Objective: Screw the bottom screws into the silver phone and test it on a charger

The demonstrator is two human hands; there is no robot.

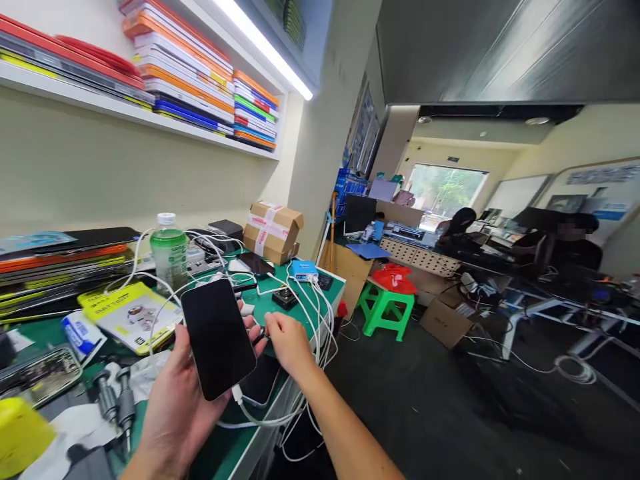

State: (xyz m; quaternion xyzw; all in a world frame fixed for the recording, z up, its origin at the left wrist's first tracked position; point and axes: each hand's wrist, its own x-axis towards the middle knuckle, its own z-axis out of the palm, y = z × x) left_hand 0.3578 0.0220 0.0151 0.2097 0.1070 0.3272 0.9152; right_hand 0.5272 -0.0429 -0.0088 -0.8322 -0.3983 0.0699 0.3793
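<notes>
My left hand (173,393) holds a smartphone (219,340) from below, its dark screen facing me, its fingertips showing past the right edge. A white charging cable (238,395) meets the phone's bottom edge. Just right of the phone, my right hand (290,340) is closed in a pinch near the left fingertips. Something small and dark shows between the two hands, too small to name. Under the held phone, another phone-like device (263,383) lies at the table edge, partly hidden.
On the green table (220,453) are screwdrivers (125,400), an opened phone (45,377), a yellow battery box (133,317), a bottle (169,253), a cardboard box (273,232) and a blue charging hub (304,270). White cables hang over the right edge. A green stool (387,310) stands beyond; two people sit farther back.
</notes>
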